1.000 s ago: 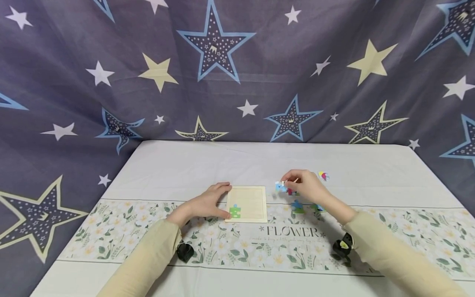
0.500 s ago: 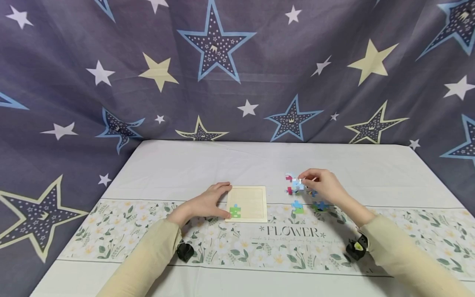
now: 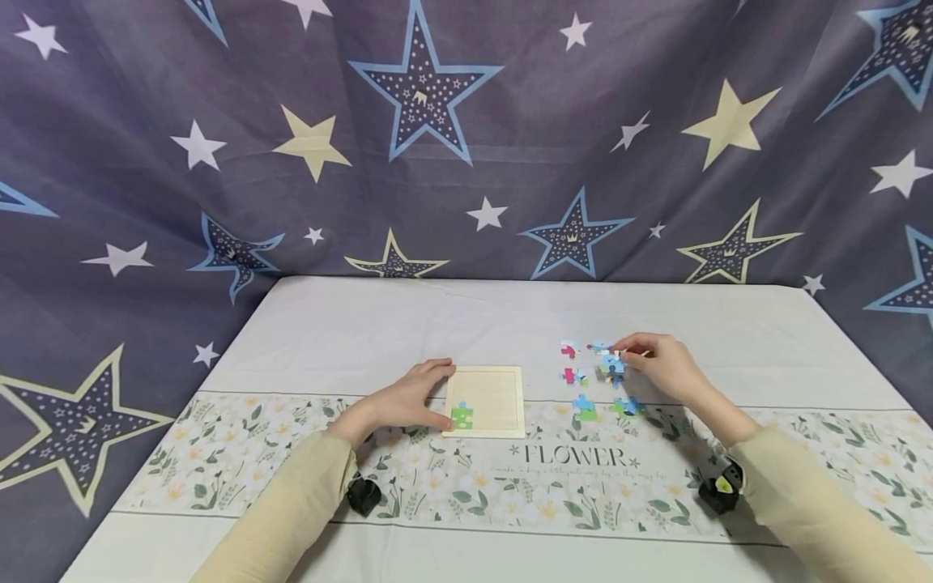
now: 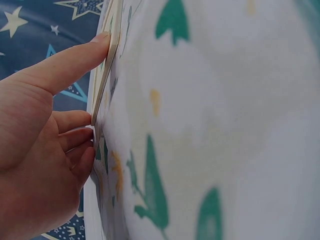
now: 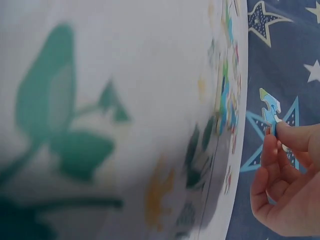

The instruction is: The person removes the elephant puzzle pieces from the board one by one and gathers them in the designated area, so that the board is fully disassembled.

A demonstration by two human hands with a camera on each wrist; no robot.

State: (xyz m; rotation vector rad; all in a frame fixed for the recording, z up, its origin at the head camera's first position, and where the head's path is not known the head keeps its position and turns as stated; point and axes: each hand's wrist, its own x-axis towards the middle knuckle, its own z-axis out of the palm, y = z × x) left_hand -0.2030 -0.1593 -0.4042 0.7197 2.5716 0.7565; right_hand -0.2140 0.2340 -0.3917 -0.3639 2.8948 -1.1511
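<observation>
My right hand pinches a light-blue jigsaw piece between thumb and fingertips, raised above the loose pieces at the right of the table. My left hand lies along the left side of a shallow square wooden puzzle tray. Its thumb rests on the tray's rim, and the other fingertips touch the edge near the far corner. One green piece with a blue knob sits in the tray's near-left corner. The held piece partly covers a dark-blue piece in the head view.
Several loose jigsaw pieces lie right of the tray, among them a pink one, a red one, a blue-green one and another blue-green one. A floral-banded cloth covers the table; a starry curtain hangs behind.
My right hand has moved to the right with the pinched piece, uncovering pink and red pieces on the table. My left hand and the tray have stayed in place.
</observation>
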